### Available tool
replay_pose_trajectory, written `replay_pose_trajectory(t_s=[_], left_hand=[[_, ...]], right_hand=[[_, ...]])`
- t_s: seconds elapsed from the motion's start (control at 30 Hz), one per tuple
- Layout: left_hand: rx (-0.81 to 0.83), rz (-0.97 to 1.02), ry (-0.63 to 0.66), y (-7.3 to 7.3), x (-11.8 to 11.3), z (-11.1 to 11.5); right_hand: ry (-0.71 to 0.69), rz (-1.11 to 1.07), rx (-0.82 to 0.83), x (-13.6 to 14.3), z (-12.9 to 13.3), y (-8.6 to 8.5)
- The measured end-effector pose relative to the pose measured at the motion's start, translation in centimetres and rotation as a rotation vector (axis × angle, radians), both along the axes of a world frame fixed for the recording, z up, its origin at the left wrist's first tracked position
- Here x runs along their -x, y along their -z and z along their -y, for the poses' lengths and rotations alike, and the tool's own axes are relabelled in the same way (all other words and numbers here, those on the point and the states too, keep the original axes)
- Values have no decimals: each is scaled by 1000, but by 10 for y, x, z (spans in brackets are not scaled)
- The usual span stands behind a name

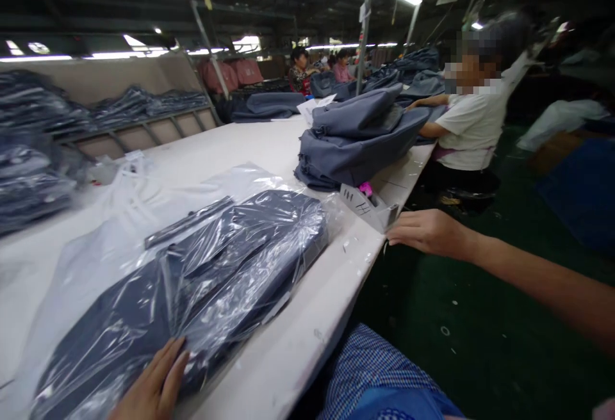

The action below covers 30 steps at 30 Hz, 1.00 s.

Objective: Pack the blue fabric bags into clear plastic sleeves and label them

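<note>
A clear plastic bag point(250, 247) with folded dark blue-grey fabric inside lies along the front of the white table. My left hand point(156, 381) rests on its near end, fingers stretched out flat. Beyond the table's right edge, my right hand point(432, 234) has its fingers pressed together at the end of a small grey, marked box-like holder point(362, 205). Whatever is between those fingers is too small to make out. A bright pink piece point(366, 189) shows on the holder. Just behind it sits a pile of unbagged blue-grey fabric items point(355, 145).
Empty-looking clear bags point(120, 215) spread across the white table point(269, 141). Stacks of bagged items point(33, 170) stand at the left. A person in a white shirt point(473, 125) handles fabric at the right edge. Metal poles point(366, 29) rise behind; other people are farther back.
</note>
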<state>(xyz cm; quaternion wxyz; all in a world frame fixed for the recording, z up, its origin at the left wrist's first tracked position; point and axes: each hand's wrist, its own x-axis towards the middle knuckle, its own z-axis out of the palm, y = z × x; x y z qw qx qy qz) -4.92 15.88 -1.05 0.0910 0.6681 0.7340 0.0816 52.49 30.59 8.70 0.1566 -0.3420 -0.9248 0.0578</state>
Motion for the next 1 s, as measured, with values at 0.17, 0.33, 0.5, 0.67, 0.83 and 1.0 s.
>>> replay_pose_trajectory(t_s=[0.17,0.33,0.5,0.67,0.83,1.0], left_hand=[[190,-130,-191,-48,-40,6],[22,-248,-78,-39,-33,6],[-82,-184,-120,-33,-16,10],[-181,-61,-276,-28,1,9],[-146,13,-325,-22,6,10],[-123,16,-353,-23,4,9]], right_hand=[[-492,12,-90,87,-16,-26],[-783,38,-1,188,-28,-26],[-928,30,268,275,-28,-29],[-974,77,466,351,-36,-19],[-1010,188,558,419,-43,6],[-1005,335,386,468,-39,27]])
